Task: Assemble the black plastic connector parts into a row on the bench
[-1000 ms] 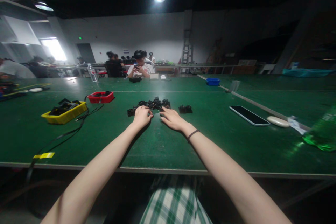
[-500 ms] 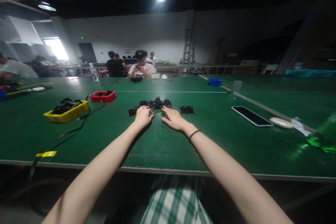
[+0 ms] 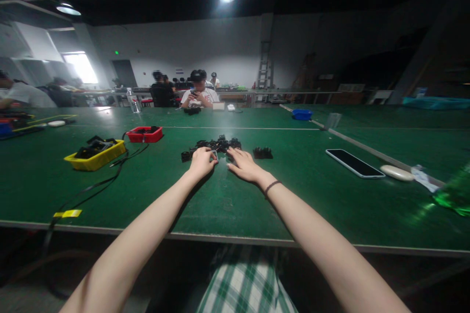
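Green tabletop (image 3: 223, 210) stretches out ahead of you, and the pile of small black parts (image 3: 222, 144) lies on it straight in front, just past your fingers. Your left hand (image 3: 201, 163) is at the near left edge of the pile, thumb and index finger closed on a small pale-edged piece (image 3: 216, 155); your hand hides most of it. Your right hand (image 3: 246, 166) reaches the near right edge of the pile, palm down, its fingers extended and the thumb apart from them. You wear a dark band (image 3: 272, 185) on that wrist.

Just left of the pile sits a black part (image 3: 185, 156), partly behind your left hand; near its right side stands a short row of black parts (image 3: 263, 153). Well left of the pile you have a yellow bin (image 3: 101, 159) holding black pieces, and beyond the pile to the left a red bin (image 3: 149, 137), also loaded. A black cable (image 3: 117, 171) trails to the left of the pile. Well to its right lie a smartphone (image 3: 354, 164) and a white oval object (image 3: 397, 173). Far beyond the pile, a seated person (image 3: 200, 99) faces your way.
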A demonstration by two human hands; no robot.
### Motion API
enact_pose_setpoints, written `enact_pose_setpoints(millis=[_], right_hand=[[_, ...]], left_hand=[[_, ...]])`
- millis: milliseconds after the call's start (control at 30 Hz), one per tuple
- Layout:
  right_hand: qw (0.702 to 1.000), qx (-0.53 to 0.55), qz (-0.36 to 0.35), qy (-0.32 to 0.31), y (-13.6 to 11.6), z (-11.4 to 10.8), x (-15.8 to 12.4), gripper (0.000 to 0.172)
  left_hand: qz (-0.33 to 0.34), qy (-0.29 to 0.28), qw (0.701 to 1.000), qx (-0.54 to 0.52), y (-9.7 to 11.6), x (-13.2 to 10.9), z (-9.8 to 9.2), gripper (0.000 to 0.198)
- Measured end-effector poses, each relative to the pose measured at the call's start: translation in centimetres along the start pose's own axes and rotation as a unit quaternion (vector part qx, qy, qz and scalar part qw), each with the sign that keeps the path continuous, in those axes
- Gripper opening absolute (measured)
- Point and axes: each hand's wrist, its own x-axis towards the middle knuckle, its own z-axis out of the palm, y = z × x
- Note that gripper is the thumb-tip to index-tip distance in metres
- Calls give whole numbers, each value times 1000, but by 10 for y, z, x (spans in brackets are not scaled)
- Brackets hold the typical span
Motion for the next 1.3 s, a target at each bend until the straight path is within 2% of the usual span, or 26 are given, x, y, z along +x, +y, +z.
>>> enact_pose_setpoints(millis=[167, 433, 633, 1300], right_hand=[[1000, 6, 17, 2, 5, 4, 4, 60], [999, 18, -16, 41, 6, 4, 2, 55], [996, 26, -59, 58, 1, -1, -2, 48], [992, 29, -94, 81, 7, 4, -1, 42]], left_hand=[[3, 8, 1000, -15, -2, 0, 1, 24], [-13, 5, 1000, -9, 3, -2, -5, 46], [-16, 2, 1000, -6, 4, -2, -6, 47], [-1, 26, 999, -20, 0, 0, 1, 45]])
